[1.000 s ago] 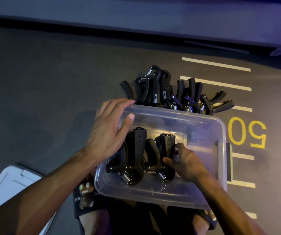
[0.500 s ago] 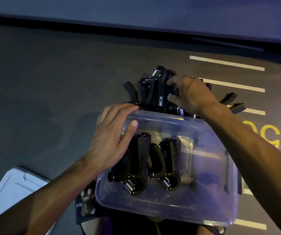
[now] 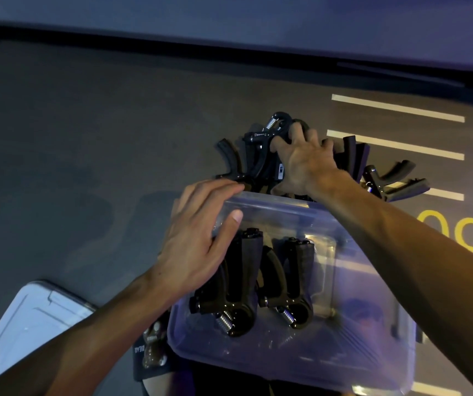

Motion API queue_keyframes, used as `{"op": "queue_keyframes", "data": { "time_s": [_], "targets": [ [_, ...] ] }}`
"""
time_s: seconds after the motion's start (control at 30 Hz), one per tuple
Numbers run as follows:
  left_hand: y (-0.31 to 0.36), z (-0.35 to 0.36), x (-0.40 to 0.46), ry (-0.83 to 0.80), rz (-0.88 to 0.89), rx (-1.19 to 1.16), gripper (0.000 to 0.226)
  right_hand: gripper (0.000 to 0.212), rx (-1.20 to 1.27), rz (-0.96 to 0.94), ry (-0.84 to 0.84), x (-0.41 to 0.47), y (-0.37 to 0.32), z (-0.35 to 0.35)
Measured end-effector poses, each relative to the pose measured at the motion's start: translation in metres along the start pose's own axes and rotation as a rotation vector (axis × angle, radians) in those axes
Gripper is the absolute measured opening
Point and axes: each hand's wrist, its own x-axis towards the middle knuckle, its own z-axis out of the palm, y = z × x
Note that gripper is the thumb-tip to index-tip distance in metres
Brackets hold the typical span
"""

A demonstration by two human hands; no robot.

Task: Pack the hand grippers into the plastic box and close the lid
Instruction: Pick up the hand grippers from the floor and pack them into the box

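A clear plastic box (image 3: 295,355) sits low in the head view, resting against my lap. Two black hand grippers (image 3: 235,281) lie side by side in its left half, springs toward me. My left hand (image 3: 198,241) holds the box's far left corner, fingers over the rim and thumb inside. Beyond the box lies a pile of black hand grippers (image 3: 255,155) on the floor. My right hand (image 3: 303,164) reaches over the far rim and curls its fingers round a gripper at the top of the pile.
The box's white lid (image 3: 26,324) lies on the floor at lower left. White stripes and a yellow number (image 3: 458,232) are painted on the dark floor at right. A low kerb (image 3: 229,52) runs along the back.
My right hand left the box, reached over its far rim to the pile and closed on a gripper there. The left hand stayed on the box corner.
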Motion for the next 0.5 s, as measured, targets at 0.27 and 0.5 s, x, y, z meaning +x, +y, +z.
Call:
{"op": "queue_keyframes", "data": {
  "time_s": [0.27,0.5],
  "targets": [
    [0.0,0.0,-0.001,-0.003,-0.005,0.008,0.036,0.066,-0.02,-0.058,0.149,-0.009,0.007,-0.003],
    [0.001,0.0,-0.002,-0.007,-0.01,0.011,0.037,0.037,0.354,-0.076,0.345,-0.029,0.016,-0.02]
  ]
}}
